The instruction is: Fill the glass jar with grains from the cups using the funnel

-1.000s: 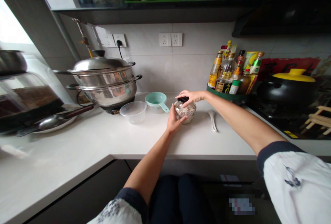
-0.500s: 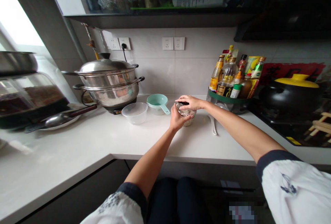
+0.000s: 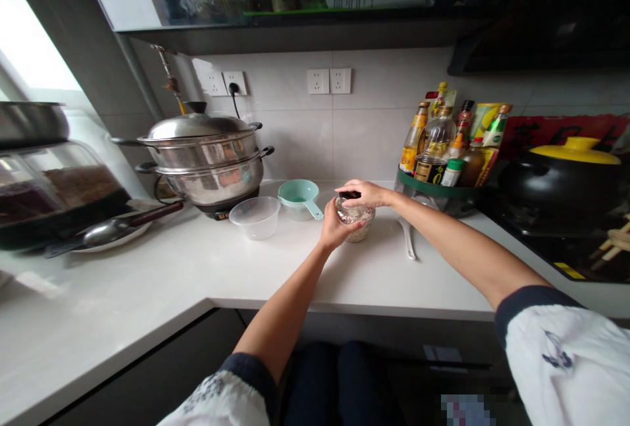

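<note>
Far left: metal pot (image 3: 32, 125) on top of a clear-sided container (image 3: 81, 180) with dark and brown contents. Next, dark-handled metal utensils (image 3: 105, 232) across a white plate (image 3: 135, 234). Then a lidded two-tier steel steamer (image 3: 211, 167) on a black base. Clear plastic bowl (image 3: 254, 219) stands in front of it to the right, near a mint-green bowl (image 3: 298, 191), handle pointing toward the hands.

Left hand (image 3: 336, 226) next: wraps the left and near side of a glass jar (image 3: 355, 214), thumb apart from the fingers and laid across the front. Jar is upright on the white counter (image 3: 256, 272), roughly mid-scene, flaky grain inside. Right hand (image 3: 368, 193) comes over the top, fingers curled around the black lid (image 3: 348, 195), gripping it; lid is at the jar's mouth, can't tell if loose. Thumb partly hidden.

Right of jar: white spoon (image 3: 408, 241) lying on counter, untouched. Behind it, green-rimmed holder (image 3: 438, 191) packed with bottles (image 3: 440, 140). Far right: black pot (image 3: 556, 183), yellow lid (image 3: 573, 151), on the stove.
</note>
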Demonstrator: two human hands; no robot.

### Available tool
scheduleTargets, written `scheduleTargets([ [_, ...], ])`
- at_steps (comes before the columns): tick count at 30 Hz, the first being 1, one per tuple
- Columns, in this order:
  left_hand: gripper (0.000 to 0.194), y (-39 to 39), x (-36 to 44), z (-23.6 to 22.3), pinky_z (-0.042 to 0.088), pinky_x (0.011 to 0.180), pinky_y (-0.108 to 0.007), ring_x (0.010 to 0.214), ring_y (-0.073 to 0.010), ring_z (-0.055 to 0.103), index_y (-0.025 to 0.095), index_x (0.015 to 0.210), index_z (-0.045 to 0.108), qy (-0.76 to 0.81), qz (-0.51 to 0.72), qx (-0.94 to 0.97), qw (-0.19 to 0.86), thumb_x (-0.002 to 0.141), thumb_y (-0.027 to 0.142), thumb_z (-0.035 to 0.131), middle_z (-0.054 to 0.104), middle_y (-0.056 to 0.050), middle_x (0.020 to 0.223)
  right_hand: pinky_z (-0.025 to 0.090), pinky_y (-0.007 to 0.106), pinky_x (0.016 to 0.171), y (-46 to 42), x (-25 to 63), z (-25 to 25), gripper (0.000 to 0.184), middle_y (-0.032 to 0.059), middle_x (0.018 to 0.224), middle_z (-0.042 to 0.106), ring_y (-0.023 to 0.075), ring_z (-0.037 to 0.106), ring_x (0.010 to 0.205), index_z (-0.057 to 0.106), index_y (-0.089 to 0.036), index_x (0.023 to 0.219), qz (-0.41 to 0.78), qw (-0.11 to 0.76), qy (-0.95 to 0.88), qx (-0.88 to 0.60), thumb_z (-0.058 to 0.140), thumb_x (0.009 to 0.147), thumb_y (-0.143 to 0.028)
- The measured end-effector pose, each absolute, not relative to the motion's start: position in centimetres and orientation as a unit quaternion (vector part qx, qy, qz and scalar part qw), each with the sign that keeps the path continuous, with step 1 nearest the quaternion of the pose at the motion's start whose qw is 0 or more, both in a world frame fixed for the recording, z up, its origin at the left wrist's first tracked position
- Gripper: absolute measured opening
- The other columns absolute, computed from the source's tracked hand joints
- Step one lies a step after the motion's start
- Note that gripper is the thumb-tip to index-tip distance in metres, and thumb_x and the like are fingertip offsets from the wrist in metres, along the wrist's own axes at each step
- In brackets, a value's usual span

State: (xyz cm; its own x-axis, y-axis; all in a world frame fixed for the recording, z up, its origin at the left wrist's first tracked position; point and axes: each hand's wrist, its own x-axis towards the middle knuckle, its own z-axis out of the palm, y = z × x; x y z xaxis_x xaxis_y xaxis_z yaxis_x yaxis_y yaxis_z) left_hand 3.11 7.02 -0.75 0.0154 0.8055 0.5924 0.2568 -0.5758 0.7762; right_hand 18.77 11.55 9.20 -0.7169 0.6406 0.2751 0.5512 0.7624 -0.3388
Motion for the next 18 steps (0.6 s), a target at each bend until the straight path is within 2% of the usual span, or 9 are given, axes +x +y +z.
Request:
scheduleTargets([
  [8,0.097,7.25,2.9,-0.8,0.033,0.104,-0.046,0.123,-0.0322,0.043,0.016,0.131,0.04,0.378,0.582,0.679,0.239,0.05,0.047,0.083,0.047,-0.014,0.13,0.035,0.042,0.104,12.13,19.2,9.6,0.055,0.0075,0.123,0.054,0.0239,0.049,0.117,0.057,-0.026,0.128,0.161,0.194,-0.926,-0.282,0.065,0.078,-0.047],
  [18,0.098,7.02,2.8,-0.51,0.033,0.105,-0.047,0.124,-0.0327,0.042,0.017,0.132,0.039,0.37,0.583,0.676,0.257,0.05,0.044,0.084,0.046,-0.014,0.132,0.032,0.042,0.107,12.29,19.22,9.71,0.054,0.0073,0.125,0.051,0.0243,0.046,0.121,0.058,-0.028,0.127,0.162,0.182,-0.929,-0.28,0.067,0.077,-0.046],
])
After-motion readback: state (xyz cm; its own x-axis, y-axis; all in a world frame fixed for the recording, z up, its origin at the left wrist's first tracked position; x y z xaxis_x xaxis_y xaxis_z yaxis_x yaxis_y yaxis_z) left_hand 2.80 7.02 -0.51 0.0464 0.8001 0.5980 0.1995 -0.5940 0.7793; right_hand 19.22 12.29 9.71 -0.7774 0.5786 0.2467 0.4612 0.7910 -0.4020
